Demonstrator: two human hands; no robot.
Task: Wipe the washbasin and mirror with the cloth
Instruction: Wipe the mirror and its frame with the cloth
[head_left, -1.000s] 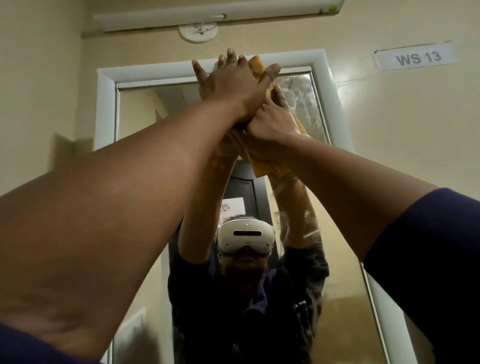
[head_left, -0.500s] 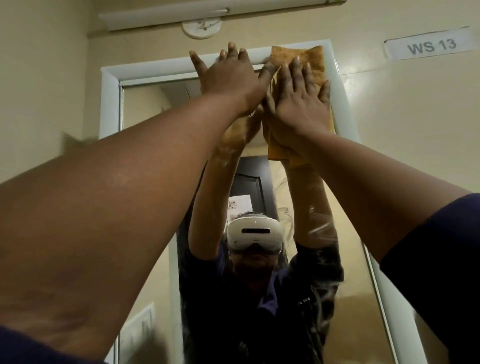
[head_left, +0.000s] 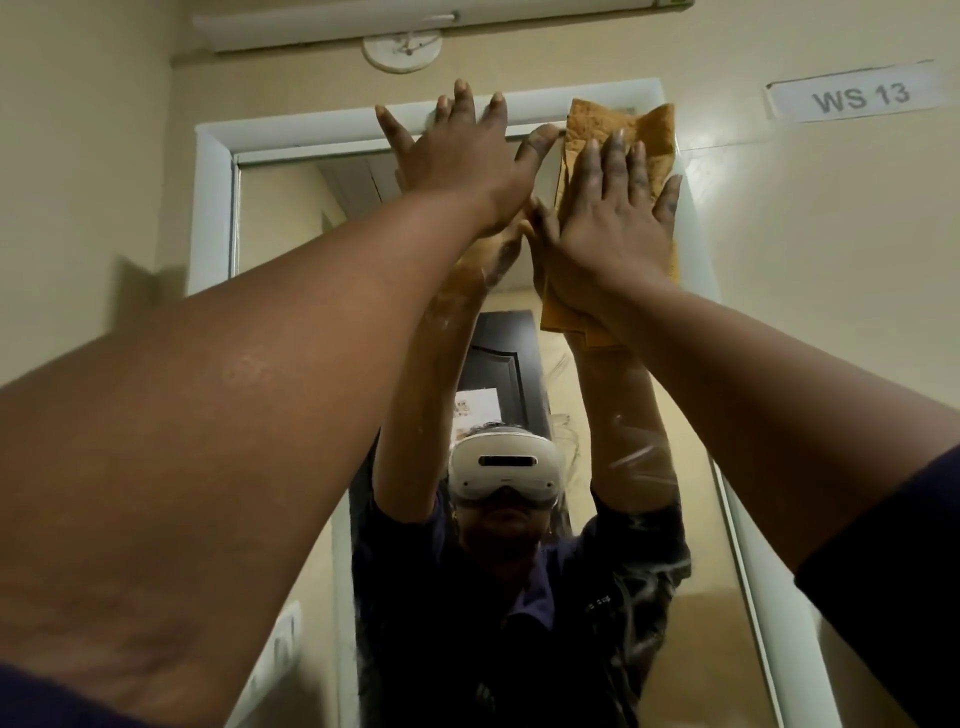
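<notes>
Cloth (head_left: 618, 132): yellow-orange, coarse in texture, folded into several layers. Its layered lower edges show below your wrist, and its top corners stand up unevenly. It lies flat against the upper right corner of the mirror (head_left: 291, 218), with its top reaching over the white frame (head_left: 213, 208).

Your right hand (head_left: 608, 218): spread flat on the cloth with straight fingers, pressing it to the glass. The fingertips look dusty grey.

Your left hand (head_left: 457, 156): just left of the right one, fingers straight and fanned. The fingertips reach the frame's top bar; whether the palm touches the glass you cannot tell. It holds nothing.

Mirror: tall, in a white frame, streaked with pale smears on its right side. It reflects your raised arms, a dark top, a white headset and a dark door behind you.

Wall around it: cream. A label reading "WS 13" (head_left: 857, 96) sits to the upper right. A round white fitting (head_left: 402, 49) sits above the frame, under a long white casing (head_left: 322, 26).
</notes>
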